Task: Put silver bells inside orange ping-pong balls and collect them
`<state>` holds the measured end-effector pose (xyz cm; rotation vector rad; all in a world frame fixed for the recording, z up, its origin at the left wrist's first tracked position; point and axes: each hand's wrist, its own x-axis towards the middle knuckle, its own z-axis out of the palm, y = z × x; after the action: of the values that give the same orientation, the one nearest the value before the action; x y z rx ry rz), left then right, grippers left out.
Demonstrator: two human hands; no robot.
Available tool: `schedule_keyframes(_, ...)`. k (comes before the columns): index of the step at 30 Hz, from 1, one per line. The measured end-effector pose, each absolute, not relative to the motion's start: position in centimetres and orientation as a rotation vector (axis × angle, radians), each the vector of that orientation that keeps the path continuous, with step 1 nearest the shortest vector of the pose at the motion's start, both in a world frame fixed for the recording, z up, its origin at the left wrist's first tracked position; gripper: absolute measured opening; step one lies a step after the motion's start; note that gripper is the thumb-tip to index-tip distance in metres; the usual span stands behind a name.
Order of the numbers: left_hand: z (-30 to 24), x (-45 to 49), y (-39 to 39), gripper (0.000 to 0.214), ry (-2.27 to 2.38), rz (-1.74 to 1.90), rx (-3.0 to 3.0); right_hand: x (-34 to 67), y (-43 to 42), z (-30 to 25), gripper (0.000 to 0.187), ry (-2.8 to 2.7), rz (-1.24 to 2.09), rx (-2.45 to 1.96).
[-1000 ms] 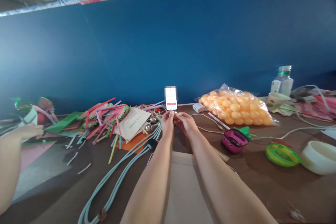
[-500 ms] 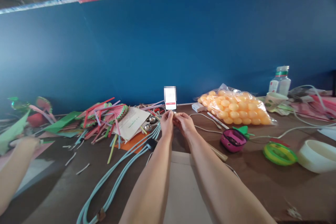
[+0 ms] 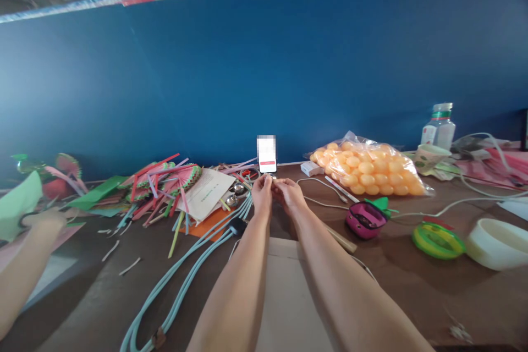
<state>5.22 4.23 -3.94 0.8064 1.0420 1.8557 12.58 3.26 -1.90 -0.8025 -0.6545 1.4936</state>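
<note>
My left hand (image 3: 263, 189) and my right hand (image 3: 286, 191) meet at the middle of the table, both with fingers pinched together. Whatever sits between the fingertips is too small and too hidden to name. Just behind them a phone (image 3: 267, 155) with a lit white screen and a red bar stands upright against the blue wall. Left of my hands lie two shiny metal balls (image 3: 235, 193) and a bundle of pale blue cables (image 3: 193, 256). A white cable (image 3: 324, 203) runs along the table right of my right hand.
Left lie coloured paper strips (image 3: 165, 184), a printed sheet (image 3: 206, 192) and a co-worker's hand (image 3: 45, 220) with green paper (image 3: 18, 206). Right are a bag of orange balls (image 3: 367, 168), a magenta pouch (image 3: 365, 219), a tape roll (image 3: 497, 245), a green ring (image 3: 438, 240) and a bottle (image 3: 439, 126).
My two hands stay almost in place, fingers still pinched together. At the left, the co-worker's hand has shifted slightly right and the green paper has changed its angle.
</note>
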Motion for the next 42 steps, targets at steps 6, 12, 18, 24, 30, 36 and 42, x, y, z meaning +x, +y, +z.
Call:
schedule_keyframes(6, -4.0, 5.2, 4.3, 0.032, 1.042, 1.848, 0.788, 12.6, 3.2, -1.9, 0.031, -0.655, 1.501, -0.824)
schedule_keyframes(12, -4.0, 5.3, 4.3, 0.036, 1.049, 1.840, 0.787, 12.5, 3.2, -2.0, 0.025, -0.632, 1.506, -0.833)
schedule_keyframes(18, -4.0, 5.3, 4.3, 0.035, 1.078, 1.836, 0.791, 12.6, 3.1, -1.8, 0.019, -0.610, 1.519, -0.846)
schedule_keyframes(24, -4.0, 5.3, 4.3, 0.034, 1.089, 1.824, 0.794, 12.4, 3.1, -1.8, 0.023, -0.637, 1.489, -0.865)
schedule_keyframes(30, -3.5, 5.4, 3.9, 0.033, 1.095, 1.809, 0.802, 12.3, 3.0, -1.9, 0.029, -0.638, 1.485, -0.842)
schedule_keyframes(36, -3.9, 5.2, 4.4, 0.036, 1.085, 1.832, 0.851, 12.1, 2.9, -2.0, 0.030, -0.661, 1.446, -0.756)
schedule_keyframes(42, -4.4, 5.0, 5.1, 0.038, 1.095, 1.849, 0.879, 12.0, 3.0, -2.2, 0.032, -0.691, 1.406, -0.744)
